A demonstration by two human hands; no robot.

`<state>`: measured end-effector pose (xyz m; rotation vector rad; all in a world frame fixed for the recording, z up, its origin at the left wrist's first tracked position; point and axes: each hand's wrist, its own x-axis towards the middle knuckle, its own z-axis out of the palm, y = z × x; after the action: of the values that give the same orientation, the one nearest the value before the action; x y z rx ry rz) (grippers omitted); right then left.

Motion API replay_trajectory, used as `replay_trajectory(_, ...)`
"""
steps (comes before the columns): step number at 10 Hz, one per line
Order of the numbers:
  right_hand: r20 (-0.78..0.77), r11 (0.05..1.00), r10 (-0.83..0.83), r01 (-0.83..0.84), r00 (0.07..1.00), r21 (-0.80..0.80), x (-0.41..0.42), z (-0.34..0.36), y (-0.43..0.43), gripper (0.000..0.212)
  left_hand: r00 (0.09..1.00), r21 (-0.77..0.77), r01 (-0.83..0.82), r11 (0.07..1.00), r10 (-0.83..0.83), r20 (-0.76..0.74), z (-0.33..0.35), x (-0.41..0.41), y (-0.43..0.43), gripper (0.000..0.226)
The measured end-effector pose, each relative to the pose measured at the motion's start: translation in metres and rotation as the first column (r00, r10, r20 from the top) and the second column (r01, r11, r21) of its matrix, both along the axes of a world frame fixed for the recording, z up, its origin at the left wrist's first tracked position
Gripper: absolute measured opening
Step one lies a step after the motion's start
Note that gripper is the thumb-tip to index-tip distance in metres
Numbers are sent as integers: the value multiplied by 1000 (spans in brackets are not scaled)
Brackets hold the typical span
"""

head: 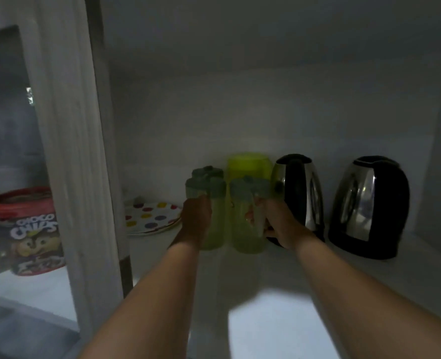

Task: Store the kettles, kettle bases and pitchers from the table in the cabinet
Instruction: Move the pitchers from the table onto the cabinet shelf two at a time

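Your left hand [197, 216] is wrapped around the left pitcher [209, 211], and your right hand [279, 226] is wrapped around the right pitcher [248, 216], fingers curled onto the pale green body below its grey-green lid. Both pitchers stand upright on the cabinet shelf [279, 275], side by side, just left of the near kettle [298, 195]. Your right hand sits between its pitcher and that kettle, covering the kettle's lower left edge. A second kettle [369, 206] stands right of the near kettle, apart from it. Behind the pitchers a yellow-green container [249, 164] shows only its top; another lidded pitcher behind the left one is mostly hidden. Left of the pitchers lies a spotted plate [152, 216]. Dim light blurs the lids.
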<state>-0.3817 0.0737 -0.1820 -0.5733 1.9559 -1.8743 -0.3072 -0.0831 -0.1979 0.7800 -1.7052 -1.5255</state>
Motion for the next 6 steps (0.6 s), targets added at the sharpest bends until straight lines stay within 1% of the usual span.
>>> replay_trajectory(1, 49, 1000, -20, 21, 999, -19, -12, 0, -12, 34, 1000, 30, 14, 999, -14, -6, 2, -10, -6, 48)
replay_trajectory(2, 61, 999, -30, 28, 998, 34, -13, 0, -9, 32, 999, 9, 2, 1000, -2, 32, 3, -7, -3, 53)
replay_trajectory(3, 9, 999, -28, 28, 1000, 39, -7, 1, 2, 40, 994, 4, -25, 1000, 24, 108, 6, 2, 6, 61)
replay_trajectory(4, -80, 995, -65, 70, 995, 69, 5, 2, 16, 55, 983, -32, -83, 996, 88, 164, 9, 17, 16, 70)
replay_trajectory(5, -121, 984, -94, 111, 988, 143, 23, 2, 34, 59, 969, -71, -110, 991, 123, 216, 15, 44, 41, 67)
replay_trajectory(6, -198, 971, -132, 166, 971, 172, 49, -3, 52, 48, 960, -72, -142, 987, 155, 234, 17, 79, 74, 60)
